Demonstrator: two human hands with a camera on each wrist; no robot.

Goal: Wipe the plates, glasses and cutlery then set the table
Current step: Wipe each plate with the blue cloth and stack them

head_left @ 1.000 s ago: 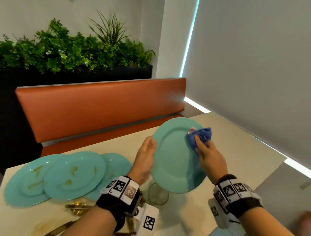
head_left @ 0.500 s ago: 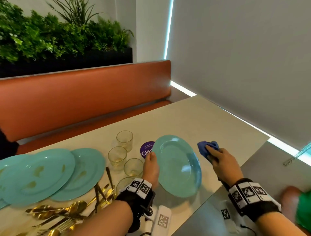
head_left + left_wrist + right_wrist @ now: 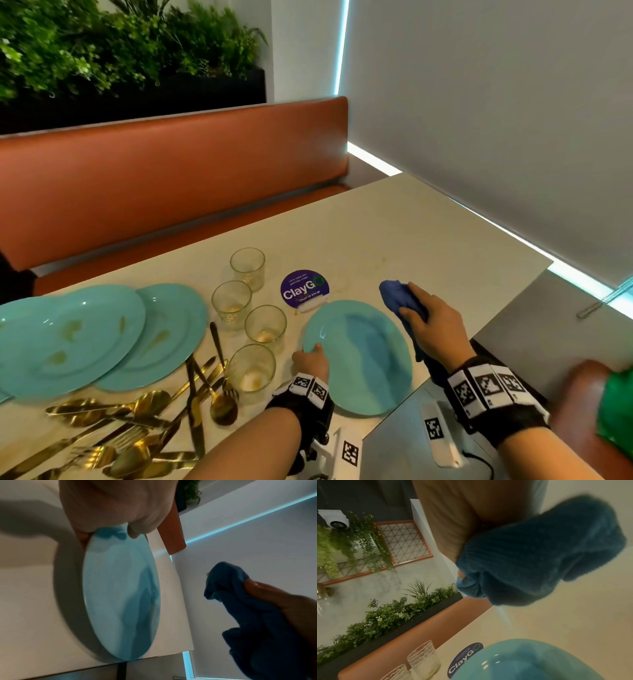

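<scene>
Teal plate point(image 3: 359, 356) pinched at its rim by left grip point(image 3: 310, 363); right grip point(image 3: 431, 329) clutches blue cloth point(image 3: 399, 298) beside it.

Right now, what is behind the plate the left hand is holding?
Behind the plate held by the left hand stands a round purple ClayGo sign on the table. The plate's rim covers part of the sign's white base.
</scene>
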